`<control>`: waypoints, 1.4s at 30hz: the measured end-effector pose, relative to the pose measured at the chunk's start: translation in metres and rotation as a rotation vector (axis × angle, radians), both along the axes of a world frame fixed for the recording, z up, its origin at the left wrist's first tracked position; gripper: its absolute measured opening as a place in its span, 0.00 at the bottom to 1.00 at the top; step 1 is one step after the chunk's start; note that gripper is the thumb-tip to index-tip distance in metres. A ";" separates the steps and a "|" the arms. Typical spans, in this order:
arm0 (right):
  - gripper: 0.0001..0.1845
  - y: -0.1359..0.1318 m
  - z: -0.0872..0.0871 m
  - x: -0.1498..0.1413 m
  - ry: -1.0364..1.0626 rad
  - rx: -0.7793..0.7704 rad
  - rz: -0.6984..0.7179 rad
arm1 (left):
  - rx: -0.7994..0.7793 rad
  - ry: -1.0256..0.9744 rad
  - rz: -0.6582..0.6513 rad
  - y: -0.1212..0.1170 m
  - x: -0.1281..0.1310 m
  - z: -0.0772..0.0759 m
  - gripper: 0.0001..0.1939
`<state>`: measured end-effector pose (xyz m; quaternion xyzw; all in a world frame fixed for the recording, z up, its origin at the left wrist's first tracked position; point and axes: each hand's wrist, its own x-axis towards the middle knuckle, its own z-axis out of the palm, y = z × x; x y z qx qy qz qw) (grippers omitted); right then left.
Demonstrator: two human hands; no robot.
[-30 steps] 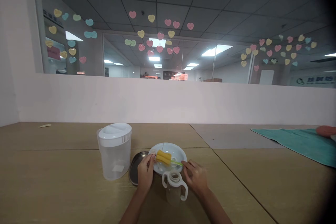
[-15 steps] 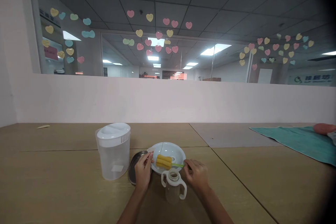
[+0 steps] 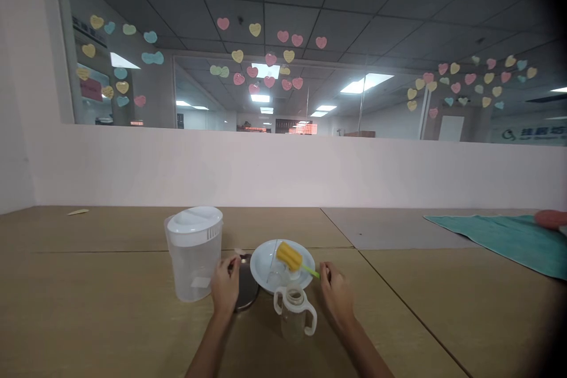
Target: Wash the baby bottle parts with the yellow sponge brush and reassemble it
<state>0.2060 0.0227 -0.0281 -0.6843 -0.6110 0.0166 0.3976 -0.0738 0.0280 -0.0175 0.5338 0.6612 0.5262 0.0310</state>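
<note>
Along the left of the tan tabletop (image 3: 101,307), a pale sliver of paper (image 3: 78,211) lies near the back edge, and a translucent plastic pitcher (image 3: 194,269) with a white lid stands upright further right. Just beyond it, the left hand (image 3: 225,286) sits at a dark round metal dish (image 3: 253,283), its fingers (image 3: 233,266) drawn together near the rim; whether they pinch anything cannot be told from this view.

Next comes a white plate (image 3: 266,279) holding a small clear piece (image 3: 277,274) and a sponge bottle brush (image 3: 289,256). The brush's yellow sponge head rests on the plate, and its long axis runs right and slightly toward the person, carrying the thin green handle (image 3: 310,270) out past the rim. That handle tip points at the right hand (image 3: 336,295), whose loosely curled, empty fingers (image 3: 325,274) are just beside it, so this hand is much the nearer; the left lies across the plate. In front of the plate stands a clear two-handled sippy cup (image 3: 293,316) with no lid. Far right, a teal towel (image 3: 487,242) lies with a coral-red object (image 3: 549,218) at its end.
</note>
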 end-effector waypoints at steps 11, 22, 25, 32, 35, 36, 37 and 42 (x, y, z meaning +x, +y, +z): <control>0.28 -0.003 0.008 -0.001 0.038 -0.095 0.010 | -0.174 0.299 0.042 -0.004 0.005 -0.002 0.19; 0.24 -0.006 0.013 -0.002 0.009 -0.146 0.005 | -0.190 0.668 0.209 -0.015 0.020 0.000 0.14; 0.24 -0.007 0.013 -0.002 0.002 -0.157 0.003 | 0.056 0.679 0.042 -0.021 0.032 0.006 0.14; 0.24 -0.006 0.013 -0.002 -0.010 -0.162 -0.005 | 0.129 0.663 -0.312 -0.027 0.056 0.001 0.16; 0.23 -0.005 0.012 -0.003 -0.016 -0.165 -0.009 | 0.078 0.650 -0.348 -0.023 0.055 -0.010 0.17; 0.23 -0.005 0.012 -0.003 -0.015 -0.169 -0.007 | 0.070 0.647 -0.355 -0.021 0.054 -0.013 0.17; 0.23 -0.005 0.012 -0.003 -0.013 -0.173 -0.006 | 0.068 0.644 -0.358 -0.020 0.053 -0.015 0.17; 0.23 -0.005 0.013 -0.003 -0.005 -0.162 0.007 | 0.085 0.592 -0.339 -0.017 0.051 -0.015 0.19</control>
